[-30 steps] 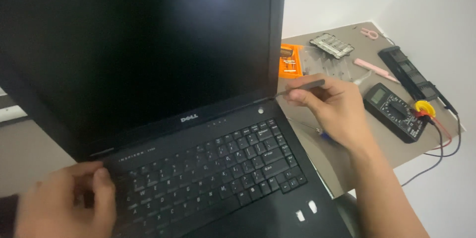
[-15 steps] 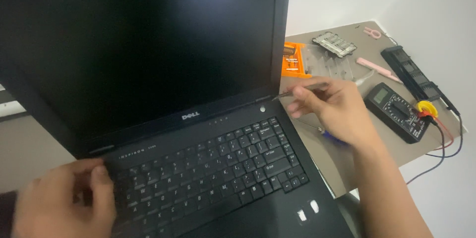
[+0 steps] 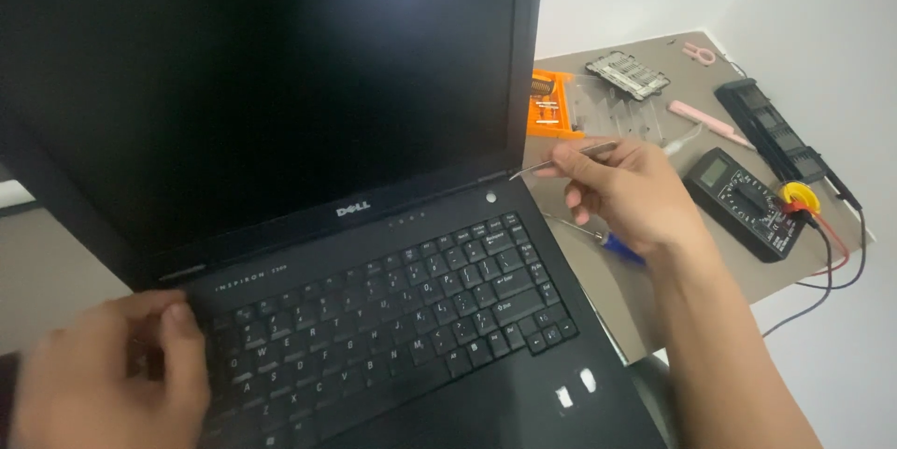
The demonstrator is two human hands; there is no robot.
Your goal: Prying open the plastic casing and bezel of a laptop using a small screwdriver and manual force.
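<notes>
Right hand (image 3: 631, 195) sits just off the laptop's (image 3: 374, 253) right edge, fingers (image 3: 572, 161) pinching a slim metal tool, tweezers (image 3: 563, 157) by the look of it, with the thin tip aimed at the hinge corner where the dark screen (image 3: 262, 75) meets the base; whether the tip touches the laptop, hard to tell. Left hand (image 3: 103, 374) rests at the near left corner of the keyboard (image 3: 374, 318), fingers curled and pressed onto the palm rest and the outer keys, holding nothing. The laptop stands open on the table (image 3: 645, 281), screen black, lid upright. Under the right hand, a blue-handled screwdriver (image 3: 607, 242) lies on the table, partly hidden by the wrist. Beyond it, a black multimeter (image 3: 747, 201) with a yellow plug and red and black leads trailing off the table edge. Farther back, an orange tool holder (image 3: 549, 103) just beside the screen's edge, a grey bit case (image 3: 628, 73), a pink tool (image 3: 710, 124), pink scissors (image 3: 696, 53) at the far corner, and a long black battery (image 3: 771, 129) near the wall
</notes>
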